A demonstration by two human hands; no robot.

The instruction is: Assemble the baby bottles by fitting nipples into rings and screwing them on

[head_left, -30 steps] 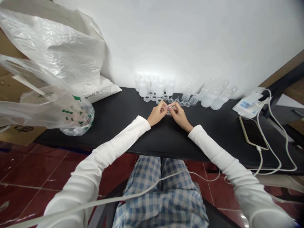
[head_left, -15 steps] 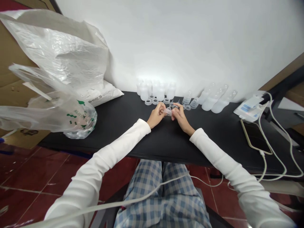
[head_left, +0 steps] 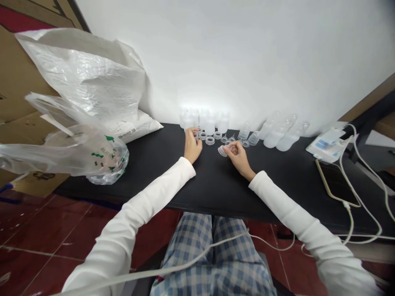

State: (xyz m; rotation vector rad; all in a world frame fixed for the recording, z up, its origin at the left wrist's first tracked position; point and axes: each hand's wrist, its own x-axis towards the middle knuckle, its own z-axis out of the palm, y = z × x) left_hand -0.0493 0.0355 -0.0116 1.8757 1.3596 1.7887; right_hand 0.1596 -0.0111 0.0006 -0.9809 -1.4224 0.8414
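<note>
Head view: a clear silicone teat [head_left: 222, 151] is grasped at the fingertips of the right hand [head_left: 236, 153], its long axis tilted leftward, away from that palm. The left hand [head_left: 193, 146] is curled beside clear screw collars [head_left: 202, 135] on the bench [head_left: 154, 172], its grip unconfirmed.

A white wall [head_left: 247, 53] rising behind a black table [head_left: 154, 164], dark red floor tiles [head_left: 40, 224] stretching below, brown cardboard [head_left: 18, 90] leaning left, soft light brightening the wall.

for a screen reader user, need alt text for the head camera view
Seen from the person's head, the right hand holds a clear bottle teat above a black table, while the left hand is at a row of clear collar rings in front of frosted bottles. A plastic bag sits to the left.
</note>
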